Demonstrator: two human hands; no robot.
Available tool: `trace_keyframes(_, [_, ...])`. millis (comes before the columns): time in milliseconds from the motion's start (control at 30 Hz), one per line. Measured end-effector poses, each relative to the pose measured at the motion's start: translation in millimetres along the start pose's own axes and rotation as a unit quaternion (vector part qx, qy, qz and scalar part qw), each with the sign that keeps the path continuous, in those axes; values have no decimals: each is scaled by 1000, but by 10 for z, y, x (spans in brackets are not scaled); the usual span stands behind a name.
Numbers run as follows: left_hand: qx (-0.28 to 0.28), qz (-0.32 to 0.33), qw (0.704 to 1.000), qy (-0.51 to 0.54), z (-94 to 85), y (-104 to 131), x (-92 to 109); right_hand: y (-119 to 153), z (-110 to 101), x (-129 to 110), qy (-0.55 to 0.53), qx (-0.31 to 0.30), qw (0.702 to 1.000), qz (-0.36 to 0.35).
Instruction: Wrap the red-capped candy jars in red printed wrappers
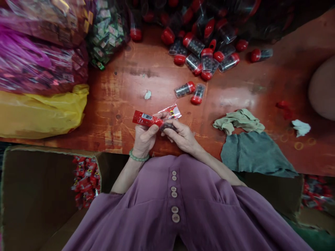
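My left hand (145,138), with a green bead bracelet at the wrist, grips a red printed wrapper (147,118) that shows a barcode. At the wrapper's right end, my right hand (182,135) has its fingers closed round a small clear container with dark contents (167,127). Both hands meet there, above the front of the red-brown table (115,104). Another red and white wrapper (173,111) shows just behind the fingers. Two red-capped containers of dark balls (184,89) (198,93) lie beyond the hands.
Many red-capped containers (193,44) are heaped at the back. Filled bags (42,66) and a yellow bag (42,115) stand on the left. Cloths (253,153) lie on the right. Below the table edge are open cartons (34,195) with red packets (86,181).
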State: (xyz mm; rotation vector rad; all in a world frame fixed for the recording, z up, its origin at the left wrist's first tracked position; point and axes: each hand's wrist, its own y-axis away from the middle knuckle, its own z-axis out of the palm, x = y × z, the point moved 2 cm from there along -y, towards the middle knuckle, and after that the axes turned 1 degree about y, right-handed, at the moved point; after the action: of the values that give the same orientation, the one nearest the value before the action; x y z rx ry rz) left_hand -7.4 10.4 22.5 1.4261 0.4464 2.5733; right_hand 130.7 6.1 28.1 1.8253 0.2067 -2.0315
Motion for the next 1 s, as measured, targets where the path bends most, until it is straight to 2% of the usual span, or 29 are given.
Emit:
trace_keyframes(133, [23, 23, 999, -3, -9, -28, -15, -35, 6, -73, 134, 38, 988, -70])
trace_keyframes(233, [28, 41, 999, -14, -24, -52, -4, -54, 2, -76, 173, 50, 979, -99])
trace_keyframes(333, [15, 46, 998, -45, -33, -61, 10, -62, -6, -78, 168, 48, 980, -94])
trace_keyframes(500, [-21, 34, 997, -67, -24, -48, 40, -64, -5, -122, 42, -15, 999, -5])
trace_keyframes(567, [-30, 25, 998, -58, -14, -49, 47, -72, -5, -152, 23, -17, 1000, 4])
trace_keyframes(667, [-19, 24, 998, -50, -2, -68, 47, -99, -3, -192, 58, 3, 998, -29])
trace_keyframes(800, [6, 61, 997, -42, 10, -121, 60, -139, 22, -189, 126, 12, 988, -86])
trace_keyframes(1000, [-62, 70, 995, -25, -2, -173, 95, -130, 30, -145, 133, 15, 989, -55])
